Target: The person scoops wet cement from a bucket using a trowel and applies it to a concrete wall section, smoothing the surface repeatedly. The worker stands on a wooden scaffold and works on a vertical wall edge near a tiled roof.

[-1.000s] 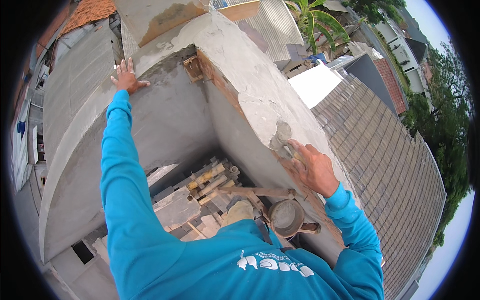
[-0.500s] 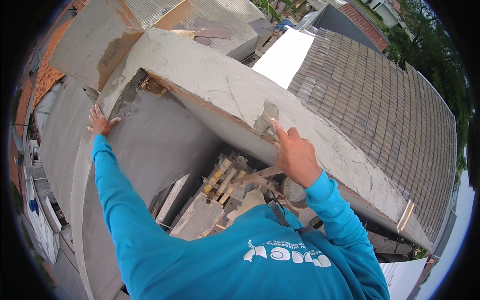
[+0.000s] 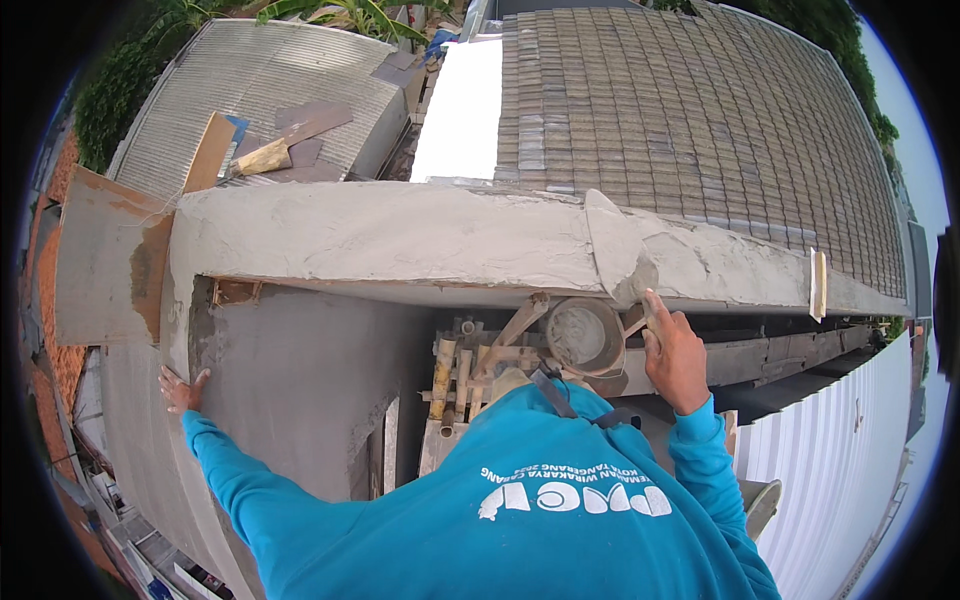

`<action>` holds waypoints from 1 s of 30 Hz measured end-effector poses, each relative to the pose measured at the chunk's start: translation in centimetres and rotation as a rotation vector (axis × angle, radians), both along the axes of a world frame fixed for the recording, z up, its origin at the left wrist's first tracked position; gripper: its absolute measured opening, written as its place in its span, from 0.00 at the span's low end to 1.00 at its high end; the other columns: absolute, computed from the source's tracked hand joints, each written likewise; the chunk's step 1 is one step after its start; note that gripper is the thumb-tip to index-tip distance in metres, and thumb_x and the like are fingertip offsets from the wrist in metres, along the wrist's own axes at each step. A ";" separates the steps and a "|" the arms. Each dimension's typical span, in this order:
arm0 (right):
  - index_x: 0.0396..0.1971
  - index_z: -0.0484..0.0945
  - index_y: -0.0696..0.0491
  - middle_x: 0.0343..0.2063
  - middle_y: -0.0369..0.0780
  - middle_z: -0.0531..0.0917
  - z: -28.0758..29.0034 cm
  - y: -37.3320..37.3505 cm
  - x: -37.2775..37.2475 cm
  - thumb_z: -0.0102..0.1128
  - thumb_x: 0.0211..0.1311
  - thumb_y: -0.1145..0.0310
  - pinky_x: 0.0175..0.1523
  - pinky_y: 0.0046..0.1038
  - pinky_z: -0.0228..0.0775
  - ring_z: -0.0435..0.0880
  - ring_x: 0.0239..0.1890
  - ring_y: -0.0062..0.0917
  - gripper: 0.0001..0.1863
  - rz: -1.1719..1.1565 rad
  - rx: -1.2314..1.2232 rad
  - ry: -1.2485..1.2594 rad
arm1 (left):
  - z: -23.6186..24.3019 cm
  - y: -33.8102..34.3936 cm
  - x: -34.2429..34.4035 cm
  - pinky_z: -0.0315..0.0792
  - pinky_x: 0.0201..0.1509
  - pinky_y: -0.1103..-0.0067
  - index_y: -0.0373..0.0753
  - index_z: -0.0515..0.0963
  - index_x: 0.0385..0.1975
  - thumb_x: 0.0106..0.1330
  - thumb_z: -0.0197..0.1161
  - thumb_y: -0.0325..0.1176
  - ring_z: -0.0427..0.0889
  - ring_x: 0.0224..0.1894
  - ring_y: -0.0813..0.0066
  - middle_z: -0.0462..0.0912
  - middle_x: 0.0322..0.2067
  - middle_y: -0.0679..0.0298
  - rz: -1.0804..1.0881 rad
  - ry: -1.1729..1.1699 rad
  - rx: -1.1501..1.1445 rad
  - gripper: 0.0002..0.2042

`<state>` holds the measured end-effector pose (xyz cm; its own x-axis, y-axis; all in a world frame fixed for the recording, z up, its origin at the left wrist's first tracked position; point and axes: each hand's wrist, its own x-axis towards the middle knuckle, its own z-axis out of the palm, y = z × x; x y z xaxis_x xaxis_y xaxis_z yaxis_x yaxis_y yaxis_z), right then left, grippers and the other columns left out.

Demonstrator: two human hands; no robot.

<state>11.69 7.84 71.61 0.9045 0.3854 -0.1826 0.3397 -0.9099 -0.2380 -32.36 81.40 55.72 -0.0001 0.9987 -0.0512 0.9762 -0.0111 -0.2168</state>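
Observation:
My right hand (image 3: 675,352) is closed round the handle of a small trowel (image 3: 638,282). The trowel's blade, grey with mortar, lies against the front edge of a freshly plastered concrete ledge (image 3: 400,235). Left of the blade, a raised, leaf-shaped ridge of wet mortar (image 3: 604,235) crosses the ledge. Far to the left, my left hand (image 3: 182,390) rests with fingers spread on the edge of a grey plastered wall (image 3: 290,370). It holds nothing.
Below the ledge stands a bucket of grey mortar (image 3: 582,336), beside bamboo poles and timber (image 3: 455,375). A plywood board (image 3: 110,265) leans at the ledge's left end. Beyond lie a tiled roof (image 3: 690,110) and a corrugated roof (image 3: 250,90). A wooden strip (image 3: 818,285) sits on the ledge's right.
The view has turned, so the ledge now runs nearly level across it. My right hand and trowel appear farther right and lower. My left hand stays on the wall edge.

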 end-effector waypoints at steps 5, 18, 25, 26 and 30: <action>0.65 0.71 0.47 0.41 0.52 0.83 0.8 -1.4 1.9 0.61 0.63 0.69 0.48 0.44 0.73 0.81 0.44 0.50 0.28 0.122 0.292 0.057 | -0.4 0.1 -0.3 0.44 0.73 0.37 0.56 0.40 0.77 0.43 0.77 0.63 0.43 0.78 0.52 0.41 0.78 0.62 -0.006 0.001 0.003 0.64; 0.61 0.74 0.51 0.48 0.53 0.83 -1.2 -6.1 11.9 0.59 0.66 0.65 0.55 0.44 0.73 0.80 0.51 0.51 0.23 0.023 0.144 -0.018 | -0.8 1.0 -0.7 0.46 0.70 0.35 0.55 0.42 0.77 0.41 0.74 0.69 0.45 0.77 0.51 0.43 0.77 0.60 -0.044 0.032 0.023 0.64; 0.62 0.71 0.58 0.50 0.58 0.80 -0.6 -3.2 2.8 0.57 0.68 0.66 0.57 0.42 0.71 0.79 0.54 0.55 0.25 -0.145 0.349 0.210 | -1.0 1.7 -1.5 0.47 0.69 0.33 0.55 0.42 0.77 0.40 0.73 0.71 0.47 0.77 0.49 0.45 0.77 0.58 -0.054 0.043 0.028 0.65; 0.62 0.70 0.60 0.50 0.59 0.80 -0.5 -1.6 1.7 0.57 0.68 0.67 0.57 0.43 0.71 0.78 0.54 0.55 0.25 -0.117 0.384 0.233 | -1.2 1.7 -1.6 0.46 0.69 0.33 0.55 0.42 0.77 0.39 0.73 0.72 0.47 0.77 0.49 0.45 0.77 0.58 -0.054 0.052 0.031 0.65; 0.62 0.69 0.63 0.48 0.59 0.81 -0.6 4.8 -0.1 0.55 0.69 0.68 0.54 0.44 0.72 0.79 0.50 0.56 0.25 0.024 0.492 0.282 | -1.5 2.0 -2.0 0.46 0.69 0.33 0.55 0.42 0.77 0.39 0.72 0.73 0.47 0.77 0.49 0.45 0.77 0.58 -0.059 0.086 0.037 0.66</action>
<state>11.63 12.67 71.02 0.8364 0.5064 -0.2096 0.2207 -0.6613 -0.7169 -34.36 83.39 54.21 0.0558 0.9983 -0.0162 0.9518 -0.0581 -0.3013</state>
